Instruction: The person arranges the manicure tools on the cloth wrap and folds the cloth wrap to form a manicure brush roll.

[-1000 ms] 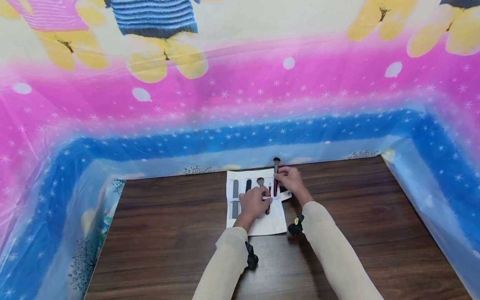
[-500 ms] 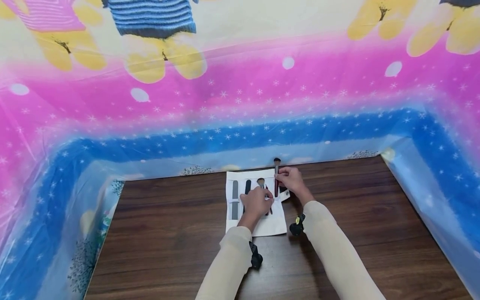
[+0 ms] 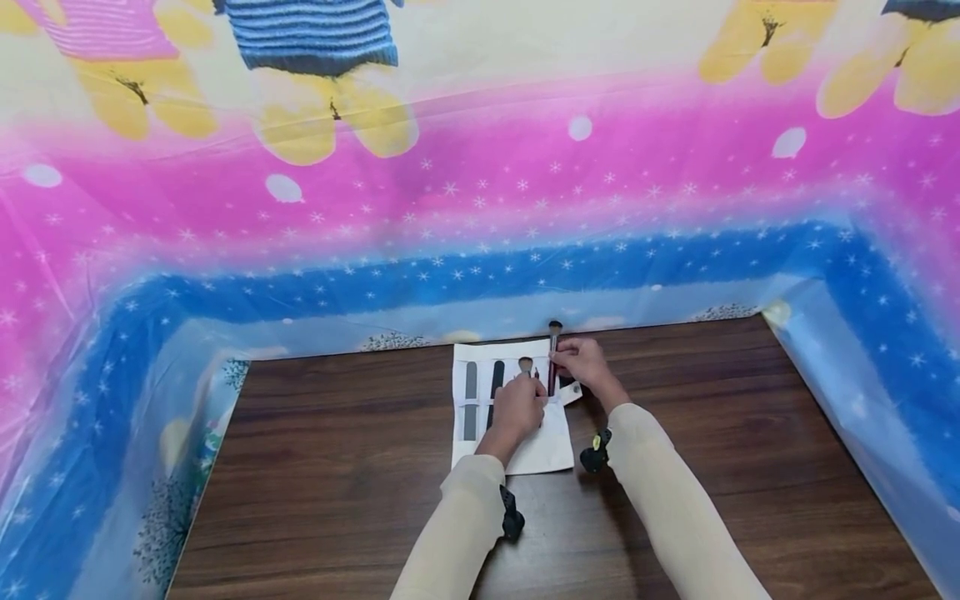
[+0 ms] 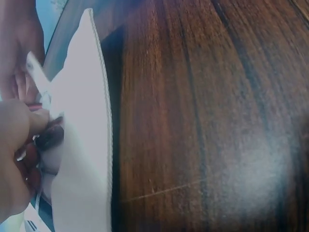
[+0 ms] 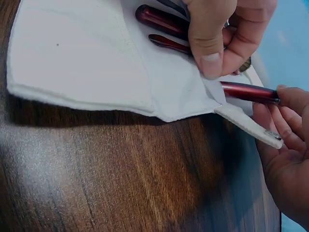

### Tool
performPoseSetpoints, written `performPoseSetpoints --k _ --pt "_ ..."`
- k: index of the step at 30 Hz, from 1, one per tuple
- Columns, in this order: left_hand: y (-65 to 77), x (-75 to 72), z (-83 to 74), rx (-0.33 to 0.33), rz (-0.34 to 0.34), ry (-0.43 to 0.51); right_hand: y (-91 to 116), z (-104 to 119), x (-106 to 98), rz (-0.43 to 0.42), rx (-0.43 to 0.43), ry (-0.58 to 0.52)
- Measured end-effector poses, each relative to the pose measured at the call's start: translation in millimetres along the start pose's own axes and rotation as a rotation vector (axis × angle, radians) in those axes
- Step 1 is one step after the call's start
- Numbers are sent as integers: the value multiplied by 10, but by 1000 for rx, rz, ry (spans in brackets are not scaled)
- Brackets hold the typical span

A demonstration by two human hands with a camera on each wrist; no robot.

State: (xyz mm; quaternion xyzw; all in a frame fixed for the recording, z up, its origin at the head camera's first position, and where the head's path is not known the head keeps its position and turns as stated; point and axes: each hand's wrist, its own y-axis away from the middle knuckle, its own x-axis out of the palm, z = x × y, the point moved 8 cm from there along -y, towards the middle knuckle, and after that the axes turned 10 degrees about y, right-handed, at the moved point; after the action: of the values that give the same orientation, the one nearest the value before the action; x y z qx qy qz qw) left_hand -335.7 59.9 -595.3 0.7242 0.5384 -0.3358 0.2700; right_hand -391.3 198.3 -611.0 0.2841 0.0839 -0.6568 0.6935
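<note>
A white fabric brush roll (image 3: 547,457) lies unfolded near the table's back edge. My right hand (image 3: 585,363) pinches a makeup brush (image 3: 555,330), bristles pointing away, by its red handle (image 5: 246,91). The handle's lower end meets the roll's holding band (image 5: 212,91), which my left hand (image 3: 517,412) pinches between thumb and finger. Whether the end is inside the band is hidden. Beneath the left hand lie a second makeup brush (image 3: 526,366) and a thin dark-red tool (image 5: 166,42), both partly covered.
Left on the roll, a grey flat strip (image 3: 471,400) and a black one (image 3: 497,379) sit under the band. A snap tab (image 3: 572,393) sticks out at the right side. Behind the wooden table (image 3: 337,450) hangs a patterned cloth (image 3: 420,283).
My left hand has shifted slightly right over the roll, covering more of the thin red tool and baring the black strip. The right hand's brush has come slightly nearer.
</note>
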Motion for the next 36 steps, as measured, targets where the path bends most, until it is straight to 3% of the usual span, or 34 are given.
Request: performPoseSetpoints --k 3,6,17,29,33,36 --pt "12 -7 35 -19 -7 125 8 -34 36 47 5 48" --pt "18 -12 56 -30 -19 191 30 -54 57 93 0 107" --pt "28 -3 82 -58 -33 230 88 -101 102 225 34 22" --pt "40 -4 73 -48 -23 247 38 -142 35 99 102 -199" --pt "41 -1 96 -59 -47 253 45 -126 26 122 104 -126" --pt "36 -5 109 -65 -72 255 74 -109 21 162 81 53"
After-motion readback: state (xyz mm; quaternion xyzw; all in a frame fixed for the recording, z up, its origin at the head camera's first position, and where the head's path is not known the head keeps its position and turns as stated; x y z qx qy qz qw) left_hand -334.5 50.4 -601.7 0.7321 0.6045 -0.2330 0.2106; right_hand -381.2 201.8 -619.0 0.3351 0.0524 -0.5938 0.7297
